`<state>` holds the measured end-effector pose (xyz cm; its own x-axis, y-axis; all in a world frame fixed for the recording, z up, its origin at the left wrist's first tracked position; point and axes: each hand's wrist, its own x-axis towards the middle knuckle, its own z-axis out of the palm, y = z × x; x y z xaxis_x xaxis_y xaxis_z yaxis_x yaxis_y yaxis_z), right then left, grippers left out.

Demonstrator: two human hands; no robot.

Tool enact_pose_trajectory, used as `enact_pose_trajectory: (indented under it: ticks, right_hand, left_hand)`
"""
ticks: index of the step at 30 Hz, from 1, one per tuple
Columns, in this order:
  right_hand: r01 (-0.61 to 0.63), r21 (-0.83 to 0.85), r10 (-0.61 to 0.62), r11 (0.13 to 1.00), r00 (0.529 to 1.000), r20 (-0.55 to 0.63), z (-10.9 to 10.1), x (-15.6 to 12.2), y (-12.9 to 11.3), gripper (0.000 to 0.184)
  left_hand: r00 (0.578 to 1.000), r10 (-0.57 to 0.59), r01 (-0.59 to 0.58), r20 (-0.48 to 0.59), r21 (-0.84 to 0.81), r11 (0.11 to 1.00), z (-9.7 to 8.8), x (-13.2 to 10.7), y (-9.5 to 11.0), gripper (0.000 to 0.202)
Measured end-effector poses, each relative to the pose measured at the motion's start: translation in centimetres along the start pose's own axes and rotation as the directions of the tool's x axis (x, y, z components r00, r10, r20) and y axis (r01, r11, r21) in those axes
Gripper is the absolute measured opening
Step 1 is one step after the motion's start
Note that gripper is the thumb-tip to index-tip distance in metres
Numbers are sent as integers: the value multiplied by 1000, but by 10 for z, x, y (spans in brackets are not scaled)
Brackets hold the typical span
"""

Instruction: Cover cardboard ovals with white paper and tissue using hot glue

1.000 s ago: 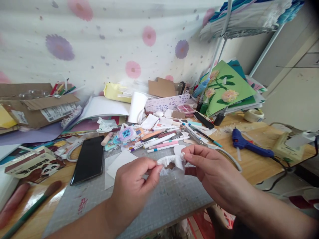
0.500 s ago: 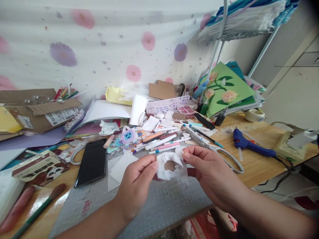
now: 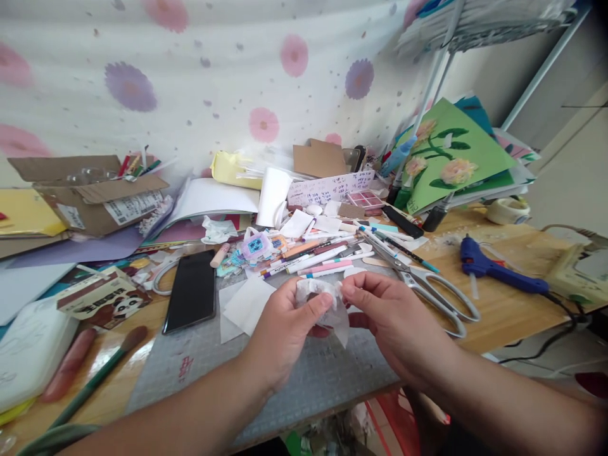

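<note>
A crumpled piece of white tissue-like material [image 3: 339,322] is held between both hands over the grey cutting mat [image 3: 199,392]. My left hand [image 3: 287,332] grips its left side, with the thumb lying across the front. At its right edge, my right hand [image 3: 387,313] pinches the material between thumb and fingertips. A thin, translucent part hangs below the fingers. Much of the piece is covered by the left thumb. White paper sheets [image 3: 247,306] lie just beyond my left hand. Large silver scissors [image 3: 444,294] rest behind my right hand.
A black phone [image 3: 190,291] lies to the left, near a panda-printed box [image 3: 104,296] and a green-handled brush [image 3: 99,377]. Pens and markers [image 3: 323,259] are heaped behind the hands. A blue glue gun [image 3: 501,269] with a cord sits at right.
My left thumb has moved over the white piece, which is now folded and bunched; its brown round middle is covered. The view has shifted, so the table things appear farther right.
</note>
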<state>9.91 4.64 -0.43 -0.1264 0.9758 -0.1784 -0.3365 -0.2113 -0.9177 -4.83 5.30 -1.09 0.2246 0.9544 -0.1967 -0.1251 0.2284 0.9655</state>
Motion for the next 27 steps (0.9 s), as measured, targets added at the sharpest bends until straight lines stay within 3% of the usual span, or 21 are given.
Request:
enact_pose_trajectory:
  ticks: [5, 10, 13, 15, 18, 22, 27]
  right_hand:
    - [20, -74, -22, 997, 999, -33, 4, 3, 4, 23]
    - [164, -379, -193, 911, 981, -38, 7, 5, 5, 20]
    - [239, -352, -245, 905, 969, 29, 5, 5, 1, 19]
    - [240, -200, -230, 950, 971, 72, 0, 6, -4, 16]
    - [130, -67, -122, 989, 986, 110, -9, 11, -11, 16]
    - [2, -152, 37, 988, 968, 247, -17, 18, -12, 22]
    - [79, -322, -13, 943, 980, 200, -12, 18, -10, 24]
  left_hand:
    - [996, 69, -64, -53, 91, 994, -2, 2, -1, 31]
    - [992, 125, -120, -30, 142, 983, -2, 1, 0, 31]
    - [991, 130, -125, -27, 126, 984, -2, 0, 0, 30]
    - [991, 130, -125, -26, 122, 985, -3, -1, 0, 27]
    - [993, 114, -113, -12, 108, 988, -4, -2, 2, 23]
    - [997, 78, -80, 29, 73, 994, -3, -3, 3, 21]
    - [998, 50, -53, 31, 101, 993, 0, -4, 4, 22]
